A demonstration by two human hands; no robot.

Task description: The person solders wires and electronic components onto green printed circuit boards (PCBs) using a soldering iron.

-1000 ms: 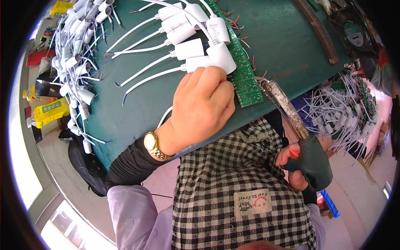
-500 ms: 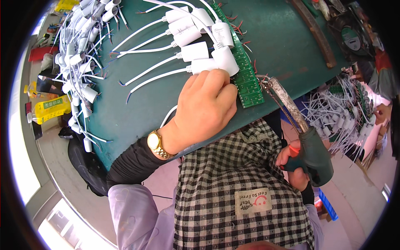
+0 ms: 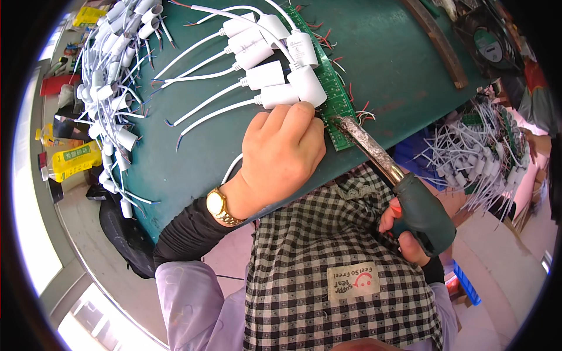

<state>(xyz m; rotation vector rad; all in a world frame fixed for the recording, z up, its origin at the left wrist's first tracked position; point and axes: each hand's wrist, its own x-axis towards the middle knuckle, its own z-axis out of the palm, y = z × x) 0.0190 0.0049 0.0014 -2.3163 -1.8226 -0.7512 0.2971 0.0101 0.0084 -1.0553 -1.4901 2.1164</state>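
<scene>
Two curled hands (image 3: 284,151) (image 3: 413,247): right gripping green soldering gun (image 3: 426,212), barrel (image 3: 374,151) mottled; left's hold unclear.

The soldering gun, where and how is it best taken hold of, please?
Grip the soldering gun by its dark green handle, probably from the person's side, as the right hand does: the thick handle lies nearest the body; the bare metal barrel slants toward the circuit board.

Green circuit board (image 3: 338,105) lies flat; soldering gun (image 3: 418,202) slants over it.
</scene>
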